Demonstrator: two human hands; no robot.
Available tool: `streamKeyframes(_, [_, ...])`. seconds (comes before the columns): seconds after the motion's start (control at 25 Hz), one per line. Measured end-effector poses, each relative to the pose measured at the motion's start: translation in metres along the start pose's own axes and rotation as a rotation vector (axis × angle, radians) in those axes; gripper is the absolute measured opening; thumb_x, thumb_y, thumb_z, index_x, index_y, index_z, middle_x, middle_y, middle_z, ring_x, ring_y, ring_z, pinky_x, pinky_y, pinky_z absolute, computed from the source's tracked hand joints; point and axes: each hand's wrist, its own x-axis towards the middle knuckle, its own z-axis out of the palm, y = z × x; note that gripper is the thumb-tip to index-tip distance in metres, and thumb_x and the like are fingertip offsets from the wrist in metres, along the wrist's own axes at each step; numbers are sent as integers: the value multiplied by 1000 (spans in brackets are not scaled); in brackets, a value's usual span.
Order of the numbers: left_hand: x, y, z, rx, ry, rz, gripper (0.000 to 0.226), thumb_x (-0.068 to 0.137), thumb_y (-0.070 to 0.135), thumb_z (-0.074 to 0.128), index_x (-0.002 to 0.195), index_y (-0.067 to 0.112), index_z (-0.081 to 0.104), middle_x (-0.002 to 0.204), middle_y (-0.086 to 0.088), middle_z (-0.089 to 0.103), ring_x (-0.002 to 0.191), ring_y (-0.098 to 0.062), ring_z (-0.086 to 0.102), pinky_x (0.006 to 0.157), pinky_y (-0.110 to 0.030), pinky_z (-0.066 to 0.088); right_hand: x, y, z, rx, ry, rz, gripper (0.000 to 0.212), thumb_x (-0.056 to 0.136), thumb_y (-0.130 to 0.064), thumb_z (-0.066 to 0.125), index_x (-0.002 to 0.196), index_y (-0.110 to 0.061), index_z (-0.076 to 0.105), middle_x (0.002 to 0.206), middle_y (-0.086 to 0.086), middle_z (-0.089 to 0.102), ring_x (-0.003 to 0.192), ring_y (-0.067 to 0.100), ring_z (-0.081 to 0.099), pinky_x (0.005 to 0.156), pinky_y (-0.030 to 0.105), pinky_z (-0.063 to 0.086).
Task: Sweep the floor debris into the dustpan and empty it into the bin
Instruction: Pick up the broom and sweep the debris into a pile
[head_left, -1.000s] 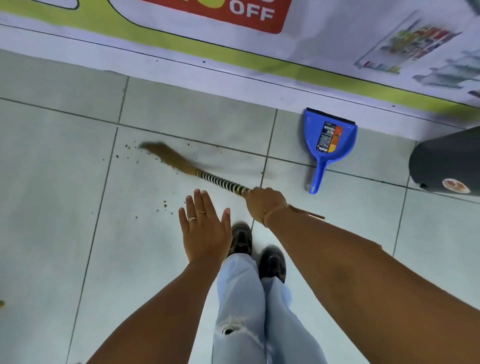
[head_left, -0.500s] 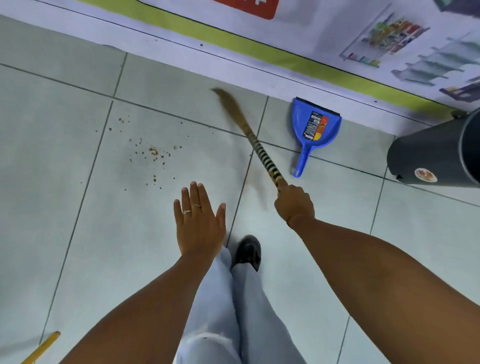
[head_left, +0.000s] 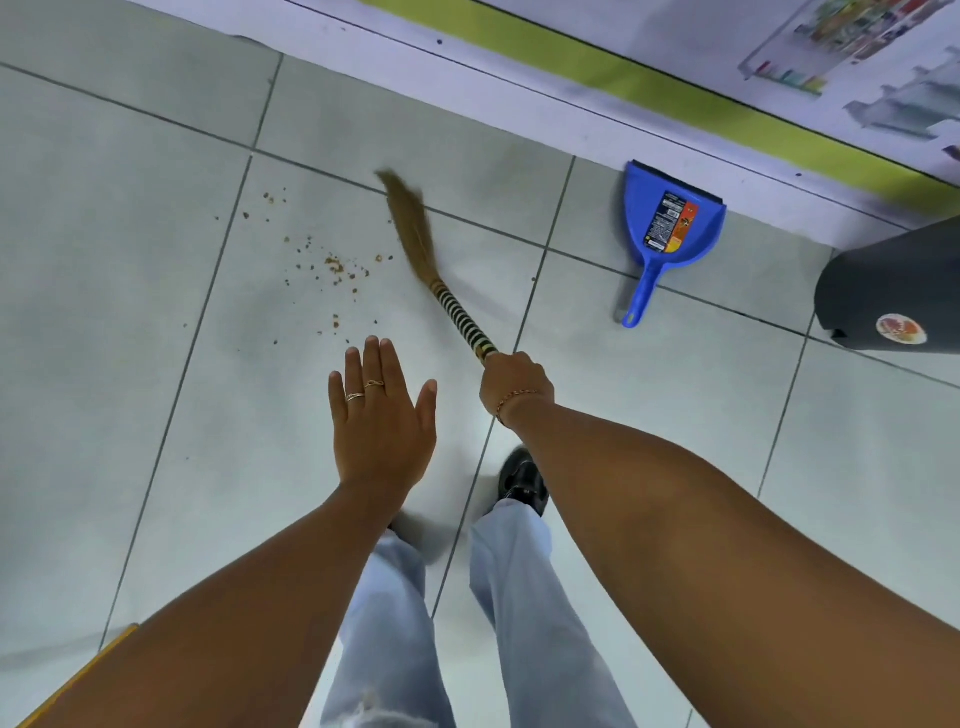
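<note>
My right hand (head_left: 511, 382) grips the striped handle of a short grass broom (head_left: 415, 234). Its blurred bristles point away from me, just right of the brown crumbs (head_left: 335, 266) scattered over a pale floor tile. My left hand (head_left: 382, 415) hovers flat over the floor with fingers spread and two rings on it, holding nothing. A blue dustpan (head_left: 672, 223) lies flat on the floor by the wall, handle toward me, well right of the broom. The dark grey bin (head_left: 893, 296) stands at the right edge, only partly in view.
A printed banner with a green stripe (head_left: 675, 88) runs along the base of the wall behind the dustpan. My legs in light jeans and a black shoe (head_left: 522, 478) are below the hands. A yellow stick end (head_left: 78, 675) shows at the lower left.
The broom swung from the far left across the crumbs to the right, then back a little leftward toward them. The crumbs are gathered closer together. My left hand stayed open.
</note>
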Motion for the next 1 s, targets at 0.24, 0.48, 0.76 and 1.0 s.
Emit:
streamKeyframes(0.24, [-12,-56,-6,-14,-10,-35,65,95,43,32,143,0,19,151,-20,28,142,-36,20,116,-49,16,-24,-41,32,-110,-18,-77,37,95,-14,38,131,-12,48,120,12,56,108,31,58,78,36,48])
streamKeyframes(0.48, [-33,-94,-24,10,12,-34,64,95,41,34,142,-2,22,149,-22,31,140,-37,25,115,-50,19,-81,-30,71,24,127,-170,51,93,-14,39,142,-23,32,113,13,60,92,34,62,71,37,48])
streamKeyframes(0.76, [-36,-92,-24,-22,4,-32,65,94,42,35,141,-2,24,147,-21,36,139,-36,27,115,-50,17,-81,25,66,336,223,336,38,96,-17,36,133,-16,43,111,19,63,100,38,58,72,35,41])
streamKeyframes(1.0, [-43,-98,-14,-11,3,5,65,94,42,36,140,-2,26,145,-22,40,137,-37,31,114,-50,20,-84,16,83,181,-20,286,35,98,-17,36,127,-3,50,122,18,60,109,33,58,73,27,40])
